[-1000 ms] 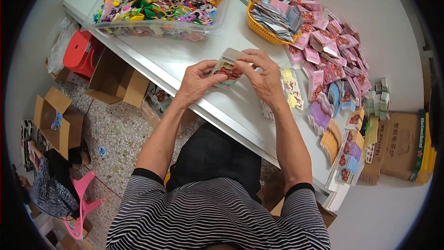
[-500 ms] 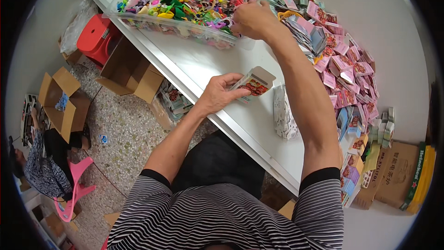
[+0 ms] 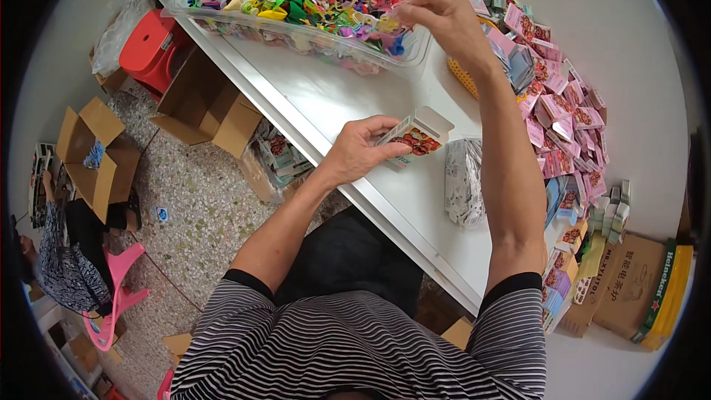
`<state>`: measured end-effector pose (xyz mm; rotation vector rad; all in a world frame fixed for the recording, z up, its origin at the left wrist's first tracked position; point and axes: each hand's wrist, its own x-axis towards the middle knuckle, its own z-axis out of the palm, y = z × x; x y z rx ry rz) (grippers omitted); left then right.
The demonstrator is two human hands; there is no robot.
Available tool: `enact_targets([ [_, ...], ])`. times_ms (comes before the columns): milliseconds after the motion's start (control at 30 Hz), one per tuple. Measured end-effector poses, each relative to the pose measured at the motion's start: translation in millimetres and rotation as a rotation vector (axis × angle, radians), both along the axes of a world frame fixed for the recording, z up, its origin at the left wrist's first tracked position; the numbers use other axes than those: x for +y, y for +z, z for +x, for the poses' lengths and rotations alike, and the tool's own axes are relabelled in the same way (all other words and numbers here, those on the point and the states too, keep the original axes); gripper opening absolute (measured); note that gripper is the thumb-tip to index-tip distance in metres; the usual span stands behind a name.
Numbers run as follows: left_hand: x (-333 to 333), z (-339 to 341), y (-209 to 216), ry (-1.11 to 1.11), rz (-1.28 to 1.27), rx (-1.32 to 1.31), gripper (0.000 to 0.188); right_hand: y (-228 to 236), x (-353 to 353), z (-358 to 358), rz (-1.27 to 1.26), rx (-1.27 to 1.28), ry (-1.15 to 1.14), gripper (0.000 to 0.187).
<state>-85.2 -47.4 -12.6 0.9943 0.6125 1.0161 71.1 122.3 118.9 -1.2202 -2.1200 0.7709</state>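
Observation:
My left hand (image 3: 359,152) grips a small printed carton (image 3: 416,139) near the table's front edge. The carton's top flap stands up, and its pictured side faces me. Over the right end of a clear plastic bin (image 3: 348,50), my right hand (image 3: 450,28) has its fingertips pinched together. Whatever small thing they hold is hard to make out against the heap. Colourful hair ties and small plastic trinkets (image 3: 296,0) fill the bin. On the white table (image 3: 311,89), a clear-wrapped bundle of grey-white patterned packets (image 3: 464,181) lies beside my right forearm.
Many pink cartons (image 3: 555,107) are piled along the table's right side, by a yellow basket (image 3: 463,78) of flat packets. Brown cardboard boxes (image 3: 629,285) stand at the right. Left on the floor are a red stool (image 3: 148,48), open boxes (image 3: 211,111) and a seated person (image 3: 74,263).
My right hand has lifted up and to the right from the trinkets in the bin, fingertips pinched. My left hand keeps its hold on the carton, nearly unmoved.

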Motion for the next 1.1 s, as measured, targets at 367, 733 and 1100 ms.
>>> enact_targets([
  [367,-9.2,4.3,6.7,0.028,0.005,0.054,0.039,-4.0,8.4,11.0,-0.47,0.918,0.117,0.019],
  [733,-13.2,2.5,5.1,0.045,0.026,0.083,0.039,46.1,-41.4,-19.3,-0.274,0.804,-0.109,0.012],
  [1100,-15.8,0.0,3.9,0.069,0.041,0.018,0.035,66.2,-61.3,30.6,-0.329,1.02,0.194,0.018],
])
